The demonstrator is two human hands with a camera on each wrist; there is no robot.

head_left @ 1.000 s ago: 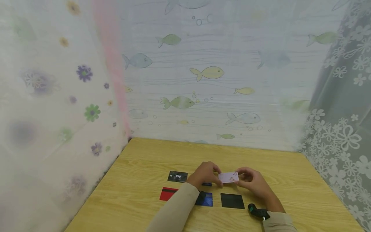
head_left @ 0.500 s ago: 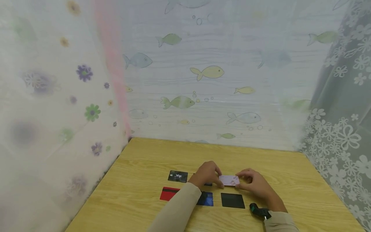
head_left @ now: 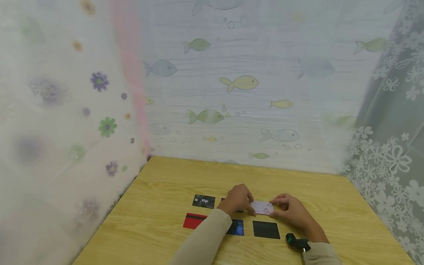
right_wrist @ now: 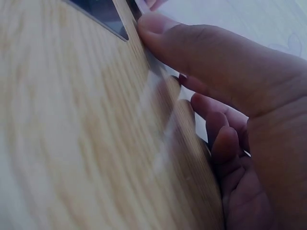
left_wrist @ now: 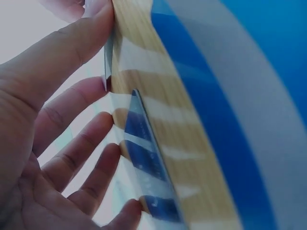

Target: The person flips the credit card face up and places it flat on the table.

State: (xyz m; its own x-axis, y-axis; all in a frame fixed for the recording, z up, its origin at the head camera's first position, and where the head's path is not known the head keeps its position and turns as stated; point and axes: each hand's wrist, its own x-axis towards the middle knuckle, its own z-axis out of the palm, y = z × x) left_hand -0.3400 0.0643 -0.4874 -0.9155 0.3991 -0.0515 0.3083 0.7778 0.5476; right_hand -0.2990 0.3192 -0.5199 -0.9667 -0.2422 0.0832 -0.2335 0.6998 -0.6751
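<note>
A pale pink card with a small floral print (head_left: pixel 262 208) lies close over the table in the head view. My left hand (head_left: pixel 238 200) pinches its left short edge between thumb and fingers, while my right hand (head_left: pixel 292 210) pinches the right one. The left wrist view shows the card's thin edge (left_wrist: pixel 108 64) between thumb and index finger, the other fingers spread loosely. Beneath those fingers a dark blue card (left_wrist: pixel 148 165) lies on the wood, mostly hidden by the left hand in the head view. The right thumb (right_wrist: pixel 160 28) presses at the card's end in the right wrist view.
Left of the hands lies a black Vip card (head_left: pixel 203 201), with a red striped card (head_left: pixel 193 221) in front of it. A blue card (head_left: pixel 236 228), partly under the left sleeve, and a plain black card (head_left: pixel 266 229) continue the front row on the wooden table (head_left: pixel 185 173).
The pink card has come down toward the table and slightly toward me, with both hands keeping their pinch on it. The other cards stay where they were.
</note>
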